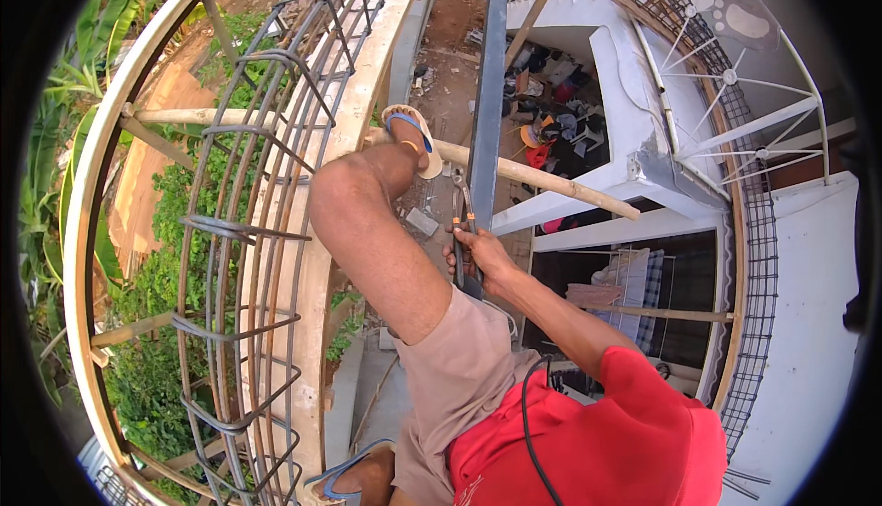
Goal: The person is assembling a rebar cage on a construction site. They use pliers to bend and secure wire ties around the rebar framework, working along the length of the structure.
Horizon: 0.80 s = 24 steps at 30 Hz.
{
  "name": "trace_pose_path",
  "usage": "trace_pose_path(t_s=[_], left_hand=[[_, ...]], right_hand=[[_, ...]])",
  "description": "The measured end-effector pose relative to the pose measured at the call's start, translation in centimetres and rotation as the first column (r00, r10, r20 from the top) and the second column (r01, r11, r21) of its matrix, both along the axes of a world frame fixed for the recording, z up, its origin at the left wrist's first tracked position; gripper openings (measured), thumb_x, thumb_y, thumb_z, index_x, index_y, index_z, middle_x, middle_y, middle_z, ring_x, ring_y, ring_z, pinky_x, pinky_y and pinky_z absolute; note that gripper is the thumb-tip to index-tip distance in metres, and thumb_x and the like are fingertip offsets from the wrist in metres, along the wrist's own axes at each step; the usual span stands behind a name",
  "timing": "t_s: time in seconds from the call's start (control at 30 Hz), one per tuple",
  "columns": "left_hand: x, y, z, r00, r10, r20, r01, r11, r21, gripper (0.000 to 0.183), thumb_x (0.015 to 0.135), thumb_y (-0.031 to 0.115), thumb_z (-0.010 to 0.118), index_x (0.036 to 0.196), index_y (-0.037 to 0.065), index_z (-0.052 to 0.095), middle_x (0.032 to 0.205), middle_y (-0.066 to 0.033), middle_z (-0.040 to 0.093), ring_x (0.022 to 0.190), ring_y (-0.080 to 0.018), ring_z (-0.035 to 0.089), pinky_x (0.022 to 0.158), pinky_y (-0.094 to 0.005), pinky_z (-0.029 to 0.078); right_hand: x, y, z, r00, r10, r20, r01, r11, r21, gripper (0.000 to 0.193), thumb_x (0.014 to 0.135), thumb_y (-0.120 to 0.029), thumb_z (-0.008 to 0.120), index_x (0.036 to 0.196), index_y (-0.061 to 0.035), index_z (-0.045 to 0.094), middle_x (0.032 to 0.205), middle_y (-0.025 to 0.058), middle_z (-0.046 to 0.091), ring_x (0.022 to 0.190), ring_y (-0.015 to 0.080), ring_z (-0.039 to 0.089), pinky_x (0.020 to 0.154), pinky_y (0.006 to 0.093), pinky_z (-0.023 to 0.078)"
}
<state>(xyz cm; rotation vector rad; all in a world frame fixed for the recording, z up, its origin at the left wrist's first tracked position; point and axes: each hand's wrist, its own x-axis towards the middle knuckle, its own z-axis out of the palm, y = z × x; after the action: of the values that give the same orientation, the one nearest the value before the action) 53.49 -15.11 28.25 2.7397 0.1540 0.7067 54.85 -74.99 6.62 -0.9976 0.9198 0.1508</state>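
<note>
My right hand (484, 258) is closed round a pair of pincers (461, 201) with dark handles and orange marks. The jaws point away from me, beside a long dark beam (487, 92). They touch no bar that I can make out. My bent right leg (377, 230) is between this hand and a long cage of steel reinforcing bars (285, 138) with bent stirrups. The cage lies along pale timber boards (299, 322) on my left. My left hand does not show.
A round wooden pole (551, 181) crosses under my sandalled right foot (412, 141). My other foot (363, 478) rests by the boards. Far below lie rubble-strewn ground (450, 23) and a cluttered room (560, 92). Steel mesh (761, 258) curves along a white wall (813, 295).
</note>
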Motion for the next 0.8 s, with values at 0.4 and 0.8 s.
trace_pose_path(t_s=[0.4, 0.8], left_hand=[[2.3, 0.6, 5.3, 0.998, 0.002, 0.067, -0.011, 0.991, 0.136, 0.048, 0.093, 0.026, 0.078, 0.133, 0.004, 0.063, 0.112, -0.0193, 0.071, 0.098, -0.0339, 0.067, 0.086, -0.0438, 0.054], [2.2, 1.2, 9.7, 0.992, 0.006, 0.123, -0.032, 0.978, 0.204, 0.05, 0.092, 0.026, 0.08, 0.133, 0.004, 0.063, 0.111, -0.0191, 0.071, 0.095, -0.0335, 0.068, 0.083, -0.0434, 0.055]], right_hand=[[3.5, 3.2, -9.1, 0.956, -0.292, 0.022, 0.27, 0.908, 0.32, 0.026, 0.112, -0.028, 0.051, 0.129, -0.0108, 0.057, 0.088, 0.0068, 0.068, 0.074, 0.0182, 0.068, 0.07, 0.0358, 0.063], [6.9, 4.7, -10.3, 0.971, -0.203, 0.127, 0.152, 0.932, 0.329, 0.016, 0.11, -0.026, 0.054, 0.114, -0.0105, 0.055, 0.084, 0.0065, 0.066, 0.071, 0.0176, 0.066, 0.065, 0.0364, 0.06]])
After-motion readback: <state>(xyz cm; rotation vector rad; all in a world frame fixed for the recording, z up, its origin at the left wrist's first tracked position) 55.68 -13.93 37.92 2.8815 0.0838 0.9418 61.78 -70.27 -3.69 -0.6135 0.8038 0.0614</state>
